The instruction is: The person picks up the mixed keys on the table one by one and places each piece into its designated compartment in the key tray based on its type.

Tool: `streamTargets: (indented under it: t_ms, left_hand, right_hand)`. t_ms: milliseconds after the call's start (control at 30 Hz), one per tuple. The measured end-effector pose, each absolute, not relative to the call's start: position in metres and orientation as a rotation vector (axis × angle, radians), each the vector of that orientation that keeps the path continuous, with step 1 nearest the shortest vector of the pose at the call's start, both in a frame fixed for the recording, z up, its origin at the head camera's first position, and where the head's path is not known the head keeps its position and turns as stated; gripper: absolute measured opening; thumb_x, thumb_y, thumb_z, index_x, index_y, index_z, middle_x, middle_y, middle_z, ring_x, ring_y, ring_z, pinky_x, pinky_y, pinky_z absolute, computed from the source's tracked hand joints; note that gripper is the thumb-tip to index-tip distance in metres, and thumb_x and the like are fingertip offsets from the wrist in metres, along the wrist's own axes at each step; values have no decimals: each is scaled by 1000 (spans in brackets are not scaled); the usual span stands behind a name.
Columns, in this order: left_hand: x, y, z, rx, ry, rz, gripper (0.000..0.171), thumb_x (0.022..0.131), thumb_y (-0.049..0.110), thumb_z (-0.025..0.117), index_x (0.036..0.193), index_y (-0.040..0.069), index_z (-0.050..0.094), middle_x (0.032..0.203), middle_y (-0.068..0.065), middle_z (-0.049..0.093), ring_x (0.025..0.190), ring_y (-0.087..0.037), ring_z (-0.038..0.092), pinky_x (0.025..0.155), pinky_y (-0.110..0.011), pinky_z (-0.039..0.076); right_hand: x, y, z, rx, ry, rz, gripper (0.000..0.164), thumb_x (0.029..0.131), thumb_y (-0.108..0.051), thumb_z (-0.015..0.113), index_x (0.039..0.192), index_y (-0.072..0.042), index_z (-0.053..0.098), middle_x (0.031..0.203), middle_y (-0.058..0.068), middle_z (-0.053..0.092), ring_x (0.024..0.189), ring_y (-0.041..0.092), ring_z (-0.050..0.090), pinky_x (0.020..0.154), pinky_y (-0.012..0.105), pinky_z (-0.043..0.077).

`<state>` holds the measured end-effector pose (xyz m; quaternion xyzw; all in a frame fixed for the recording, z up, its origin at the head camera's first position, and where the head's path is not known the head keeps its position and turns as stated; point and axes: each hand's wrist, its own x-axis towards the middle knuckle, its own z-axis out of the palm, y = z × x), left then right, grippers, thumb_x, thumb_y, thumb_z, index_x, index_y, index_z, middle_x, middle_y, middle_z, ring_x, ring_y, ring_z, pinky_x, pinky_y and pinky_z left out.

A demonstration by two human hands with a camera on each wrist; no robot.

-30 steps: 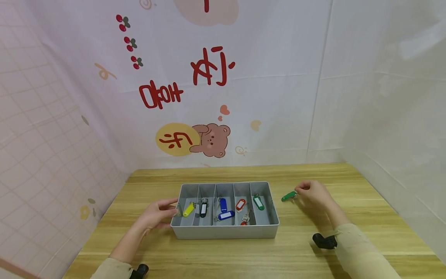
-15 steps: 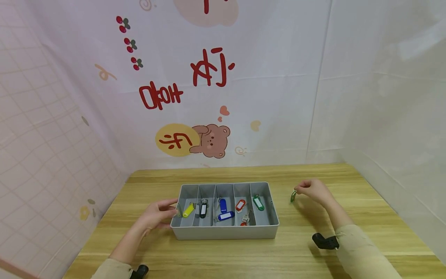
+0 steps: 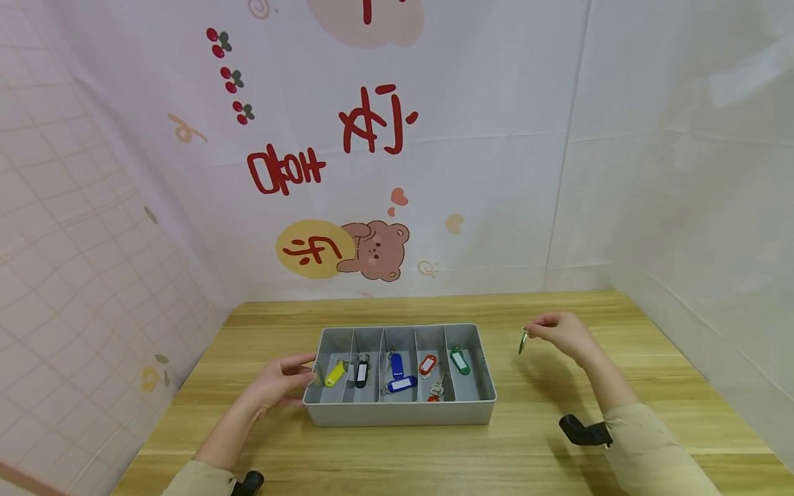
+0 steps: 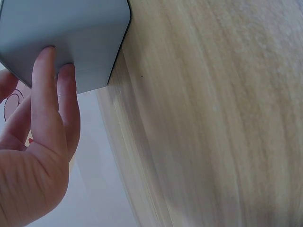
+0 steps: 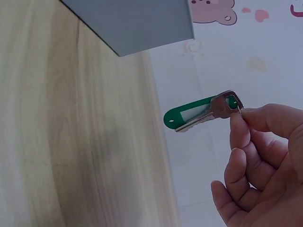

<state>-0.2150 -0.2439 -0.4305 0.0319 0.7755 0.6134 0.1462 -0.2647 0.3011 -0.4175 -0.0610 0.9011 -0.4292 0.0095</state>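
Observation:
A grey divided tray sits on the wooden table, each compartment holding colour-tagged keys. My left hand holds its left end. In the left wrist view, fingertips of the left hand press the outer wall of the tray, with another fingertip at the rim. To the right of the tray, my right hand pinches a green key tag by its ring, above the table. In the right wrist view a metal key hangs beside the green tag, held between the thumb and index finger of the right hand.
From left to right lie a yellow tag, a black tag, blue tags, red tags and a green tag in separate compartments. A printed white cloth hangs behind the table.
My right hand has lifted slightly, and the green key tag has swung from sticking out leftward to hanging down below the fingers. The left hand and the tray stay put.

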Motion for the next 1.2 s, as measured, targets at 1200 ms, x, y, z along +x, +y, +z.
streamTargets:
  t_ms: [1200]
  left_hand:
    - [-215, -244, -431, 99, 2232, 1751, 60, 95, 6, 65, 147, -9, 38, 124, -28, 53, 98, -27, 62, 74, -44, 60]
  right_hand:
    - [-250, 240, -364, -566, 2843, -1213, 18, 93, -22, 71, 94, -4, 76, 84, -2, 70, 79, 16, 64, 72, 37, 53]
